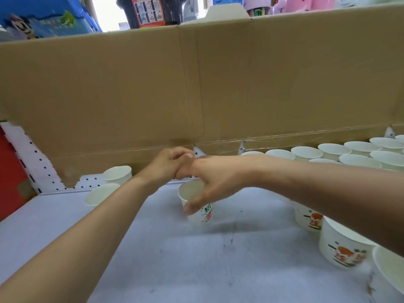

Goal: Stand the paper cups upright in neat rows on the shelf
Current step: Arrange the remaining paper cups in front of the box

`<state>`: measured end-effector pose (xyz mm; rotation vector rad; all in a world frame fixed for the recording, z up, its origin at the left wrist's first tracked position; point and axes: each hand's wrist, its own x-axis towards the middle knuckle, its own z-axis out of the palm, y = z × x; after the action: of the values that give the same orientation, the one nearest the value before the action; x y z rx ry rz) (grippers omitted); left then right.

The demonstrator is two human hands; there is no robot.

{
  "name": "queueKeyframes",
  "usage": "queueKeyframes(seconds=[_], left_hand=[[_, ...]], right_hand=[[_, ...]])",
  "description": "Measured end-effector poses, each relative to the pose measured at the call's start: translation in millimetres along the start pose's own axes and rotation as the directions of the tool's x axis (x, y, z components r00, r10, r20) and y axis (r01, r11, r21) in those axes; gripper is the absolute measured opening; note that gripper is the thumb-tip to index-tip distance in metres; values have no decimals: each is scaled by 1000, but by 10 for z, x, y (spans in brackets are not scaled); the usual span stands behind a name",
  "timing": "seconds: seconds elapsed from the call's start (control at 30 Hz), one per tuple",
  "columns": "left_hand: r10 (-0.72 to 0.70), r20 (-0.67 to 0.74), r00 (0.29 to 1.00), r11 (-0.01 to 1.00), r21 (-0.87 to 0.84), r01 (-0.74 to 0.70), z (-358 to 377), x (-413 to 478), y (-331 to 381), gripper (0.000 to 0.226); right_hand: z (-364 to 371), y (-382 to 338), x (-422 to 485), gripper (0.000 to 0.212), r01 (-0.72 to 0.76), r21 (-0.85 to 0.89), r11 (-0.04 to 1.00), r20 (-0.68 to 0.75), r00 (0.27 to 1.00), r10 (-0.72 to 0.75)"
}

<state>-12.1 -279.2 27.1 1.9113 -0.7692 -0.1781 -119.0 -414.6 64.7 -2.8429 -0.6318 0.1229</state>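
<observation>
Paper cup (pixel 197 217) pinched near its rim by right grip (pixel 218 178); left grip (pixel 168 165) curled, contents unclear. Hard squeeze may crumple it.

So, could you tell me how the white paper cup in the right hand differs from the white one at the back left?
The held white paper cup is gripped at its rim by the right hand; the back-left white paper cup is untouched. The held cup shows green and red print; the back-left one shows plain white. The held cup is mid-shelf; the other stands by the perforated back panel. Both are mouth-up.
</observation>
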Motion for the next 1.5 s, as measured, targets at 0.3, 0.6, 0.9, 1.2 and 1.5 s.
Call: queueKeyframes(seconds=[0.3, 0.6, 0.9, 1.2, 1.5], left_hand=[[-127, 33, 991, 992, 23, 127, 114, -47, -47, 34], [-133, -11, 991, 985, 108, 133, 579, 184, 86, 55], [-110, 157, 981, 988, 124, 90, 609, -152, 237, 48], [-63, 277, 959, 996, 83, 42, 763, -494, 365, 70], [-99, 292, 951, 992, -45, 117, 1032, -699, 450, 81]], right_hand=[[-128, 272, -377, 57, -208, -166, 964, 33, 976, 216], [-181, 664, -650, 59, -498, -164, 852, -88, 867, 490], [-192, 687, -682, 54, -484, -178, 857, -196, 871, 451], [-199, 641, -917, 38, -174, 10, 985, -121, 977, 174], [-167, 500, -1135, 5, -94, 9, 996, -29, 995, 94]])
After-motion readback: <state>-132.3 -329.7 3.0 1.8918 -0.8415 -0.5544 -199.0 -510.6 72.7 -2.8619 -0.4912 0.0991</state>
